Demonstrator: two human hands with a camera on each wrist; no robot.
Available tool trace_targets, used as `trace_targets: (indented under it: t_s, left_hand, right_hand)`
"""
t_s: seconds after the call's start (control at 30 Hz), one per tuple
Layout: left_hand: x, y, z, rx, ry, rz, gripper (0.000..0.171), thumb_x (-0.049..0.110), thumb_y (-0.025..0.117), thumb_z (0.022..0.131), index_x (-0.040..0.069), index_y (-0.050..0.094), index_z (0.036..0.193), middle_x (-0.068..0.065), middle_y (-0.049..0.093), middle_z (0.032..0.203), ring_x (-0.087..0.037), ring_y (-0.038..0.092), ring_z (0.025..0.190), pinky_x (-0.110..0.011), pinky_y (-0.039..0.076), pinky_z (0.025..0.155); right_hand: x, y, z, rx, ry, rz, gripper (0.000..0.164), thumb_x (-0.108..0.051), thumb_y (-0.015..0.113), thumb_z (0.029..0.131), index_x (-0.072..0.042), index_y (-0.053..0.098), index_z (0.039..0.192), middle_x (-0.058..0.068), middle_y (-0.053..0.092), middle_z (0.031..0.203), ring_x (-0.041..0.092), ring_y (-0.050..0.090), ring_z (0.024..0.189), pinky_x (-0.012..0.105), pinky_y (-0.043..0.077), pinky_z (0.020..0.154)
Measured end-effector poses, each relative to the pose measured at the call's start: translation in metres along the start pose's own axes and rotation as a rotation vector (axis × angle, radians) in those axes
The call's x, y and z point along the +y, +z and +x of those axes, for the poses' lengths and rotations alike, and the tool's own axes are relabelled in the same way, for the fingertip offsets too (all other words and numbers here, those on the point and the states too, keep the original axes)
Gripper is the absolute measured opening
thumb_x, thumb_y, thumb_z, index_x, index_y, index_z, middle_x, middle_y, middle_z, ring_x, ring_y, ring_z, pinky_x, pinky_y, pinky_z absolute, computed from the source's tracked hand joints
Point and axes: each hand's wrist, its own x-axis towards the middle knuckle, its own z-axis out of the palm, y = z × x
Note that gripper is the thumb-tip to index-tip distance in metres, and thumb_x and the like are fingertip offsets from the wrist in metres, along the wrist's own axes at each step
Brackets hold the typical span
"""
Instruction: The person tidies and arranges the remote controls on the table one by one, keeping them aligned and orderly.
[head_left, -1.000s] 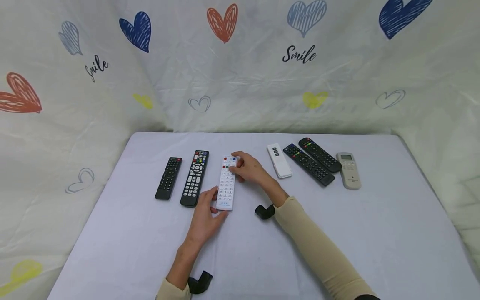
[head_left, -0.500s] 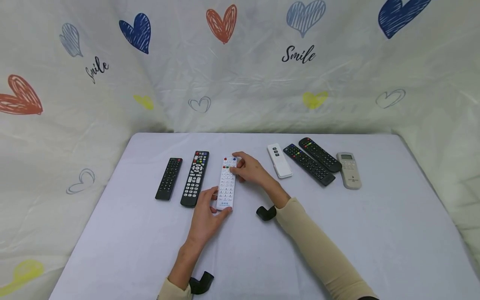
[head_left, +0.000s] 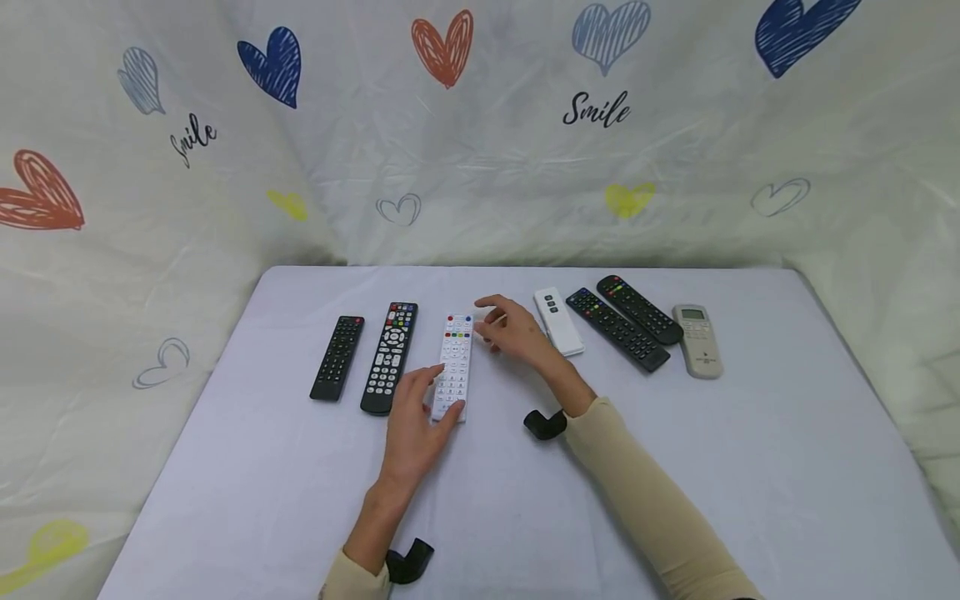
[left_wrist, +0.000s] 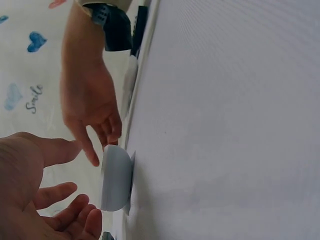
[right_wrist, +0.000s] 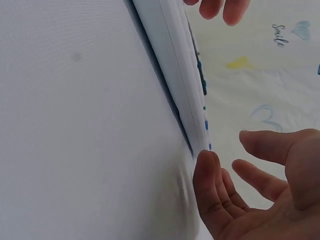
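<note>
while loosely spread and holding nothing in left grip (head_left: pixel 411 423) or right grip (head_left: pixel 519 335), probably called for lifting clear without skewing the long white remote (head_left: pixel 456 354), seen on the bench (head_left: pixel 495 508) between both.

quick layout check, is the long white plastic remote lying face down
No, the long white remote lies with its buttons facing up.

Wrist views (close) share one remote (left_wrist: pixel 116 179).

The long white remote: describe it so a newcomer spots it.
Look along the far part of the white table. Right of the leftmost two black remotes lies the long white remote. Unlike the shorter white remote farther right, it is crowded with keys.
</note>
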Motion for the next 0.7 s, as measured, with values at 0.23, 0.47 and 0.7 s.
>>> trace_targets:
  t_s: [0.23, 0.47, 0.7]
  left_hand:
    - [0.006, 0.008, 0.004, 0.046, 0.043, -0.030, 0.055, 0.018, 0.084, 0.088, 0.015, 0.063, 0.140, -0.006, 0.059, 0.139, -0.021, 0.057, 0.122, -0.034, 0.054, 0.089]
    - [0.013, 0.013, 0.004, 0.060, 0.092, -0.067, 0.048, 0.014, 0.082, 0.090, 0.014, 0.066, 0.135, -0.004, 0.060, 0.135, -0.022, 0.057, 0.118, -0.034, 0.054, 0.086]
    - [0.017, 0.022, 0.003, 0.045, 0.128, -0.082, 0.043, 0.014, 0.079, 0.092, 0.013, 0.067, 0.133, -0.003, 0.061, 0.133, -0.022, 0.057, 0.114, -0.030, 0.054, 0.083]
  right_hand:
    - [0.002, -0.023, -0.002, 0.064, -0.047, 0.027, 0.041, -0.020, 0.067, 0.102, -0.008, 0.060, 0.141, 0.018, 0.067, 0.118, 0.033, 0.072, 0.094, 0.040, 0.064, 0.078]
    - [0.007, -0.037, -0.005, 0.104, -0.037, 0.041, 0.039, -0.019, 0.067, 0.102, -0.006, 0.061, 0.138, 0.018, 0.066, 0.117, 0.031, 0.071, 0.094, 0.040, 0.064, 0.079]
    - [0.013, -0.048, -0.009, 0.141, -0.040, 0.041, 0.036, -0.016, 0.067, 0.102, -0.003, 0.063, 0.135, 0.020, 0.064, 0.117, 0.035, 0.069, 0.100, 0.045, 0.064, 0.081]
